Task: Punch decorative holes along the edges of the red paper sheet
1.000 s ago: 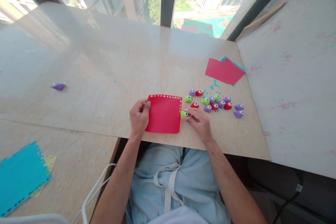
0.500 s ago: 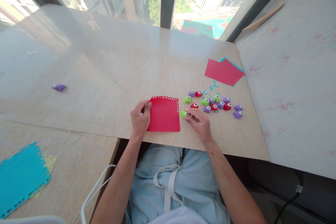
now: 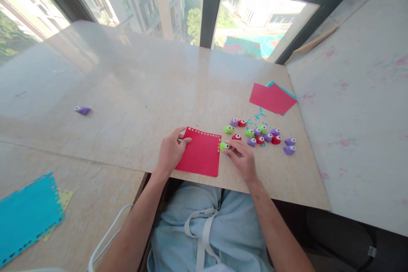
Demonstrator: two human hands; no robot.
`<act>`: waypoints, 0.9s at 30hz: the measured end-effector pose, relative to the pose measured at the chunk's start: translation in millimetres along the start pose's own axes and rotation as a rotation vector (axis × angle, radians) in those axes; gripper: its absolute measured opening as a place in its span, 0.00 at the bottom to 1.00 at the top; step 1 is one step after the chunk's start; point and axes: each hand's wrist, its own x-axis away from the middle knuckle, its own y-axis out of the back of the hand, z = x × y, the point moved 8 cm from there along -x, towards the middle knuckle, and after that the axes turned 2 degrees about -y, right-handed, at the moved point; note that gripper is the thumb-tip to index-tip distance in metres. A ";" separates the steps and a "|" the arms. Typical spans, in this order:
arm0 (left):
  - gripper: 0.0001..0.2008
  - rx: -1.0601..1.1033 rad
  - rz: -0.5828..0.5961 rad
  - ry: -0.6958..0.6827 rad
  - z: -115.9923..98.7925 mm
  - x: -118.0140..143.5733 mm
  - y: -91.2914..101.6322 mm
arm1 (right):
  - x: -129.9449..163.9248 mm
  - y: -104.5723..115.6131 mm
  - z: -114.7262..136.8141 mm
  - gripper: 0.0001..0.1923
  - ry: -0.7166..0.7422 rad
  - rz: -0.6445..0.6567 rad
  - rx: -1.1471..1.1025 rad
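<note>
A sheet of red paper has a row of small punched holes along its top edge and partway down its right edge. My left hand pinches its left side, thumb on top. At the right edge, my right hand grips a small green paper punch with an eye-like knob, thumb and fingers around it. The punch sits against the paper's edge; whether the paper is inside its slot I cannot tell. Close by on the right lie several similar punches, among them a red one and a lime one.
Blue confetti bits lie behind the punches, near stacked red and blue paper. A lone purple punch is far left. Punched blue paper rests on the lower-left surface beside a white cable. Windows and a wall border the table.
The green punch has come up against the paper's right edge. The red sheet has turned slightly clockwise, and my left thumb lies further over it. The camera view has shifted a little.
</note>
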 end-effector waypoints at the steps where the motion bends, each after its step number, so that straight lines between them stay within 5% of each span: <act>1: 0.20 -0.011 0.021 0.011 -1.5 -0.3 1.0 | 0.0 0.1 0.0 0.12 -0.001 -0.001 0.000; 9: 0.35 -0.052 0.109 0.065 -4.9 2.2 2.2 | 0.6 0.6 -3.6 0.12 -0.009 -0.007 -0.037; 16: 0.06 -0.036 0.181 0.042 -6.6 3.7 -5.0 | 0.1 2.2 -1.7 0.12 -0.012 -0.020 -0.084; 22: 0.18 0.493 0.268 0.196 6.1 0.9 -12.6 | 1.0 8.1 -4.1 0.13 -0.035 -0.053 -0.131; 27: 0.24 0.611 0.297 0.303 14.5 2.6 -9.9 | 3.9 15.5 -10.4 0.13 -0.064 -0.118 -0.144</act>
